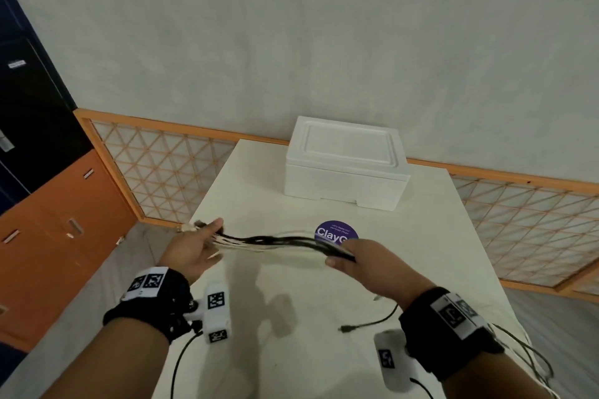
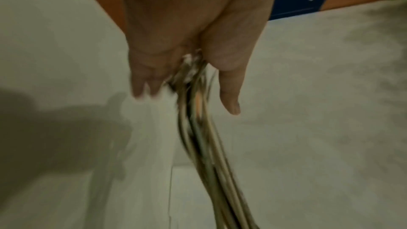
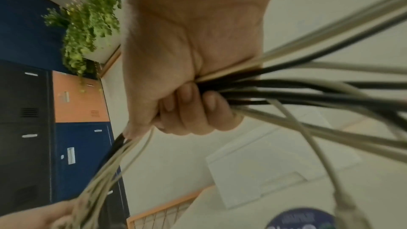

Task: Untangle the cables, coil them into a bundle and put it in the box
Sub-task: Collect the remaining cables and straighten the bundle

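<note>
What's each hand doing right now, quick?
Left hand: holding one end of the cables, thumb and fingers pinching them.
Right hand: fist closed around the cables further along.

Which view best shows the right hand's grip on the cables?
The right wrist view: the right hand has fingers curled round the cables. The head view shows only its back; the left wrist view misses it.
</note>
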{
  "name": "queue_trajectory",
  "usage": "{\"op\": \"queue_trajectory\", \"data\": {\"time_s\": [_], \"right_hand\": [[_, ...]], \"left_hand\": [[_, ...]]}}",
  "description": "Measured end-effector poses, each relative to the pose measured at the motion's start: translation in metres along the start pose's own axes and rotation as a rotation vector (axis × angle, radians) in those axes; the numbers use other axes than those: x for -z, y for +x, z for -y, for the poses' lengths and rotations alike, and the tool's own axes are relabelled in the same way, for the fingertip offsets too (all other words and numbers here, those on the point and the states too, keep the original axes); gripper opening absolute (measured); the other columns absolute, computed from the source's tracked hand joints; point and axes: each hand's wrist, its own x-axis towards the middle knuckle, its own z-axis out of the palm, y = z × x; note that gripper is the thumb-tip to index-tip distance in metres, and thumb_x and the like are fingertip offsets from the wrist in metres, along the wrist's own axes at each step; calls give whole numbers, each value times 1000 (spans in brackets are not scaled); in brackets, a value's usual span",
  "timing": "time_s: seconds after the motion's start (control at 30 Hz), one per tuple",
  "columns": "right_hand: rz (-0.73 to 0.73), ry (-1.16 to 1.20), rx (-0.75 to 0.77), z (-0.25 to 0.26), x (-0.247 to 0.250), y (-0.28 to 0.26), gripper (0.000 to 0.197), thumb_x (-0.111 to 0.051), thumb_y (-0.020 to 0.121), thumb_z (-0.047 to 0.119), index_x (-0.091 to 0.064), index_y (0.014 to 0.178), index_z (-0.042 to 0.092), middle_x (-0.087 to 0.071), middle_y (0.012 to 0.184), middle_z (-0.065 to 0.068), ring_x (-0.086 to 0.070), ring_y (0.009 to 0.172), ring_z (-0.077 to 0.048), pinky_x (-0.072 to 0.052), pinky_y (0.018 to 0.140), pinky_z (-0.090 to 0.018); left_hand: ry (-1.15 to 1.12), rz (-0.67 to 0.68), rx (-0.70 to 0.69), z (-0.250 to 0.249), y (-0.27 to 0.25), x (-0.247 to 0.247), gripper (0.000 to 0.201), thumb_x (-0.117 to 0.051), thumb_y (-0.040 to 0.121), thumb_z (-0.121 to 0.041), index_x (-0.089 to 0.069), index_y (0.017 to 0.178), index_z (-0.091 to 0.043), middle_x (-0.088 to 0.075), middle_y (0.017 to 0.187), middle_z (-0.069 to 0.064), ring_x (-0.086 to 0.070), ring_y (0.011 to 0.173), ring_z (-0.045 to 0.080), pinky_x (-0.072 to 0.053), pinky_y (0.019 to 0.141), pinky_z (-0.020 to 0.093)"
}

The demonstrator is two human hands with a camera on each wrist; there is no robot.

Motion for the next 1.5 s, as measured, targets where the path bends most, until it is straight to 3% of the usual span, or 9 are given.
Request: {"op": "queue_trajectory", "data": {"time_s": [0.13, 0.23, 0.3, 0.37, 0.53, 0.73, 1.23, 1.37, 1.5], "right_hand": [[3, -194, 62, 21, 15, 10, 31, -49, 92, 49, -53, 84, 19, -56, 79, 4, -51, 75, -17, -39, 66, -33], [33, -261, 164, 50, 16, 17, 20, -55, 88, 34, -54, 88, 14, -57, 83, 0, -57, 84, -24, -42, 67, -33], [31, -251, 190, 65, 17, 20, 9, -59, 81, 22, -56, 86, 15, -54, 74, 3, -57, 78, -23, -41, 59, -30], [-7, -226, 181, 64, 22, 18, 18, -62, 77, 17, -58, 94, 15, -58, 82, 0, -57, 80, -22, -42, 61, -29], [-192, 32, 16, 14, 29, -6, 22, -65, 73, 20, -56, 92, 23, -59, 80, 6, -57, 76, -18, -48, 67, -31], [-447, 243, -2, -6, 25, -17, 38, -68, 75, 20, -51, 107, 29, -62, 82, 12, -60, 74, -12, -48, 66, -27], [-569, 216, -339, -125, -56, -51, 34, -68, 75, 15, -37, 66, 26, -47, 58, 7, -52, 65, -30, -40, 62, -36], [-458, -95, -400, -152, -66, -68, 35, -71, 69, 15, -66, 103, 22, -67, 112, -3, -63, 96, -28, -47, 72, -37], [-203, -358, -388, -156, -67, -84, 51, -69, 68, 44, -52, 116, 44, 1, 156, 19, -32, 138, -24, -34, 100, -50]], "left_hand": [[611, -163, -368, 1, -21, -17, 132, -93, 43, -48, -23, 148, -9, -38, 145, 2, -44, 126, 22, -34, 107, 43], [1246, 363, -796, 5, -64, -74, 122, -89, 52, -48, -17, 150, -27, -35, 148, -11, -31, 134, 7, -7, 118, 44], [1457, 542, -874, 13, -75, -103, 101, -85, 63, -36, -27, 145, -28, -60, 126, -7, -54, 116, 11, -24, 115, 38], [1393, 477, -933, 9, -80, -115, 59, -77, 71, -22, -49, 124, -24, -69, 97, -4, -65, 95, 20, -50, 85, 33], [1118, 220, -894, -30, -78, -112, 15, -72, 76, -21, -58, 72, -25, -57, 62, -8, -54, 58, 16, -38, 51, 26], [952, 250, -934, -51, -91, -132, 24, -79, 74, -28, -58, 64, -19, -53, 58, -5, -45, 52, 11, -32, 51, 25], [420, 89, -889, -177, -106, -144, 31, -72, 76, -9, -49, 58, -20, -34, 49, 1, -25, 40, 15, -20, 44, 23], [462, 75, -958, -207, -122, -149, 31, -72, 77, -11, -49, 58, -19, -37, 48, 1, -30, 36, 11, -24, 43, 22], [433, 83, -1002, -231, -136, -160, 31, -72, 76, -14, -48, 57, -20, -39, 53, 2, -33, 42, 14, -27, 46, 24]]}}
